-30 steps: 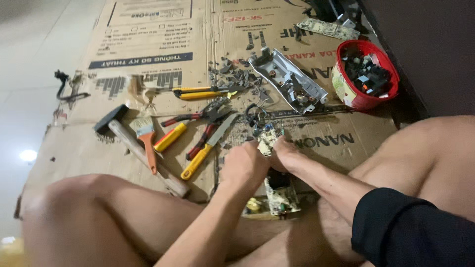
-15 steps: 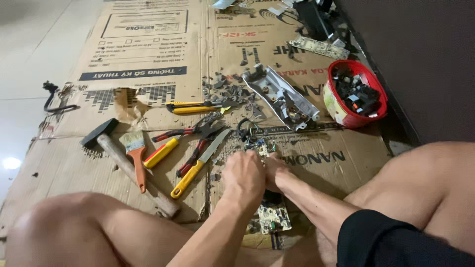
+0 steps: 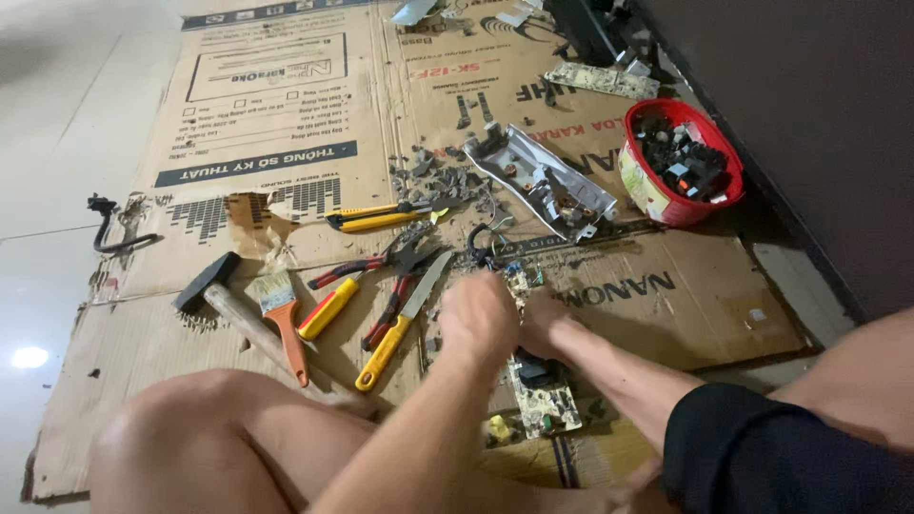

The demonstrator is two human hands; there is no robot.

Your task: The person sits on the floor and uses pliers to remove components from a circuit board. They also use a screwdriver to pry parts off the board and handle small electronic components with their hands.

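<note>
A: We are sitting on a pale tiled floor (image 3: 57,124), working over a flattened cardboard sheet (image 3: 286,143) spread beside a dark wall.

B: Right, and our left hand (image 3: 479,319) and right hand (image 3: 545,326) meet over a small circuit board (image 3: 543,395) that lies on the cardboard between our knees. Both hands are blurred; the fingers look curled in tight on something at the board's upper end, near a knot of wires (image 3: 495,249), but we cannot tell what they pinch or how firmly.

A: So how do we handle this bit well?

B: We judge the work to be pulling a part off the board. We should pin the board flat with one hand and pull straight with the other, so it does not flex or skid.

A: The tools are close if bare fingers slip: the red-handled pliers (image 3: 381,271) and the yellow-handled knife (image 3: 405,324) lie just left of our left hand, the hammer (image 3: 238,309) and paintbrush (image 3: 284,319) further left.

B: And the red bowl (image 3: 666,205) of dark parts sits well apart, up by the wall, past the grey metal chassis (image 3: 543,181). We would keep loose bits away from the scraps (image 3: 433,176) scattered there.
</note>
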